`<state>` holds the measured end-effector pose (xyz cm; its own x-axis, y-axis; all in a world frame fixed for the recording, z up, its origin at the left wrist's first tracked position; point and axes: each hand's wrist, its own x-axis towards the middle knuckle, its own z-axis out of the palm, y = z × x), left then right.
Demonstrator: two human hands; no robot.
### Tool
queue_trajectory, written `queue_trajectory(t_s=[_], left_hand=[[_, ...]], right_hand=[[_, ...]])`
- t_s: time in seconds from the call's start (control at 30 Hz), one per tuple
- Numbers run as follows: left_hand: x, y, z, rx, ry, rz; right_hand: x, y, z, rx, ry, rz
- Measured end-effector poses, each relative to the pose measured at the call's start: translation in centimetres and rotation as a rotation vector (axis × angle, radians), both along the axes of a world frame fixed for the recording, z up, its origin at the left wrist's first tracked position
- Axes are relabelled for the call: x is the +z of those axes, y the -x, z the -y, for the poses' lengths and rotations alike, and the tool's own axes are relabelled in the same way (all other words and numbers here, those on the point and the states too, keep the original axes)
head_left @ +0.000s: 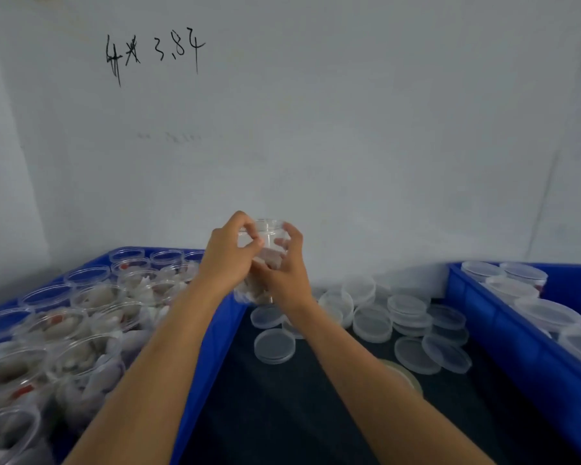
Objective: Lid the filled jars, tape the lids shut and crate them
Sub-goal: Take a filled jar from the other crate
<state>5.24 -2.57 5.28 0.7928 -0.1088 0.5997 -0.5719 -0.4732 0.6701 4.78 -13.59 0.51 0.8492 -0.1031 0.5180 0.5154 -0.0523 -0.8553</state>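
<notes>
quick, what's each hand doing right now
Left hand: fingers curled round the upper part of the clear jar.
Right hand: grips the same jar from the right side.

A plain, pale grey-white painted wall [316, 129] filled the upper view, with black handwritten marks [153, 53] scrawled high on its left; lighting was soft and even.

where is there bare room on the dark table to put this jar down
Bare dark table lies near the person, between the left blue crate and the tape roll. Farther back, loose lids crowd the surface. Both crates are full. The left hand and right hand hold the jar.
</notes>
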Motion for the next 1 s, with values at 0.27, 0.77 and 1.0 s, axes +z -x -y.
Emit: queue_trajectory(t_s=[0.27, 0.77, 1.0], left_hand=[[-12.0, 2.3, 4.1, -0.261, 0.123, -0.182], [-21.5, -0.2, 5.6, -0.543, 0.156, -0.578], [-22.1, 0.1, 6.4, -0.364, 0.112, -0.388]], right_hand=[[-10.4, 4.2, 4.7, -0.195, -0.026, -0.127], [-15.8, 4.8, 6.9, -0.158, -0.14, -0.1], [-14.8, 5.7, 6.7, -0.152, -0.12, -0.164]])
